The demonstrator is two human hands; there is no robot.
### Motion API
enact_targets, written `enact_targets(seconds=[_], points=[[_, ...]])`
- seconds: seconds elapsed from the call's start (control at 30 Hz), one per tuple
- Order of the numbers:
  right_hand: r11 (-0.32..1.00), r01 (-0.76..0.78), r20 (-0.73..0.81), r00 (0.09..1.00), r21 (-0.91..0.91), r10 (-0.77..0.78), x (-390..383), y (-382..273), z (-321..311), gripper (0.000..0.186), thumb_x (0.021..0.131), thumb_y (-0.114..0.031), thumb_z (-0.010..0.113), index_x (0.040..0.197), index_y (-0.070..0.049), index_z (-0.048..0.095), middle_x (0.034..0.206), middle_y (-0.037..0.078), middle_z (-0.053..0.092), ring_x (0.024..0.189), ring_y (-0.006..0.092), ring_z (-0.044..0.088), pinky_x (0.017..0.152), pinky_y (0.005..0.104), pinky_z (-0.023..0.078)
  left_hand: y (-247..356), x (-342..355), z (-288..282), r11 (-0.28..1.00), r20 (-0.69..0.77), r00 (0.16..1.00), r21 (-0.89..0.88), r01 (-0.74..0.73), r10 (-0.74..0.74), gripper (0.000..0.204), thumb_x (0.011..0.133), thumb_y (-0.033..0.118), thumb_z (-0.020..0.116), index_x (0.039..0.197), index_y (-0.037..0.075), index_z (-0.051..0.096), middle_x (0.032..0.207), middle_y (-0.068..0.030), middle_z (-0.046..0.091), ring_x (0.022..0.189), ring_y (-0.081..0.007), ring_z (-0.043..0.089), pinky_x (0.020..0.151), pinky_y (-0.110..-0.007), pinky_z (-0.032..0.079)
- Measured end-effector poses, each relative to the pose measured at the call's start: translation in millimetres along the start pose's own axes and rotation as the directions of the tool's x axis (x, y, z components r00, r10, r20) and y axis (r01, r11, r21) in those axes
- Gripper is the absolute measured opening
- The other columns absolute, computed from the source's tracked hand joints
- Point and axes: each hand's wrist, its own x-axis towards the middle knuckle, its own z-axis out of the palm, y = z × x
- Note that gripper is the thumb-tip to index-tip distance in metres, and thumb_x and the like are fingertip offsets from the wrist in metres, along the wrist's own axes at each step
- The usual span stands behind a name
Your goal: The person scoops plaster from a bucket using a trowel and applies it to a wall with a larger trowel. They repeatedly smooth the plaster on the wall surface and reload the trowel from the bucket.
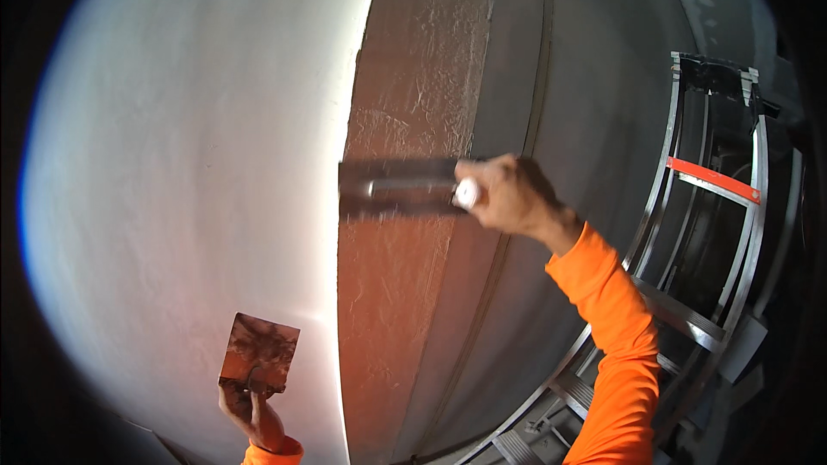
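Observation:
My right hand (510, 194) is closed round the pale-ended handle of a finishing trowel (396, 202). The trowel's long dark blade is smeared by motion and lies crosswise over a reddish-brown, shiny, textured strip (405, 293) of the wall. Its left end meets the bright edge beside the pale wall panel (198, 164). Low at the left, my left hand (250, 409) grips a small square plate (261, 349) from below. That plate is brownish and reflective with dark smears; its exact kind is not clear. Orange sleeves cover both arms.
An aluminium stepladder (745, 267) with a red crosspiece (713, 179) stands at the right, close to my right arm. Right of the strip runs a grey wall surface (594, 69) with a narrow vertical seam. Shadowy objects lie behind the ladder.

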Motion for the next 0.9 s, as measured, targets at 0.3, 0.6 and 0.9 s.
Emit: enact_targets(seconds=[0.3,0.6,0.9], points=[[0.984,-0.098,-0.375,0.926,-0.146,0.037,-16,-14,21,0.014,0.084,-0.014,0.073,0.090,-0.015,0.061,0.075,0.009,0.070,0.068,0.0339,0.071,0.053,0.0439,0.054,-8,3,-14,0.999,0.095,0.995,0.037,0.032,-0.035,0.029,0.099,0.008,0.064,0.125,-0.004,0.059,0.110,-0.0068,0.064,0.090,-0.0129,0.061,0.071,-0.025,0.053],[0.979,-0.190,-0.517,0.847,-0.079,0.123,90,34,-47,0.013,0.089,-0.013,0.070,0.098,-0.006,0.064,0.084,0.024,0.068,0.085,0.0450,0.068,0.070,0.0486,0.054,-20,1,-9,0.999,0.083,0.996,0.046,0.006,-0.009,0.032,0.101,0.013,0.063,0.129,0.001,0.055,0.116,-0.0078,0.063,0.091,-0.0141,0.063,0.064,-0.026,0.052],[0.944,-0.311,-0.680,0.716,-0.109,0.158,226,94,-144,0.025,0.089,-0.031,0.068,0.103,-0.011,0.069,0.106,0.017,0.074,0.092,0.0403,0.071,0.079,0.0489,0.055,-20,1,4,0.993,-0.011,0.993,0.025,0.115,-0.115,0.034,0.101,0.015,0.065,0.130,0.000,0.055,0.115,-0.0076,0.064,0.087,-0.0139,0.063,0.061,-0.025,0.051]])
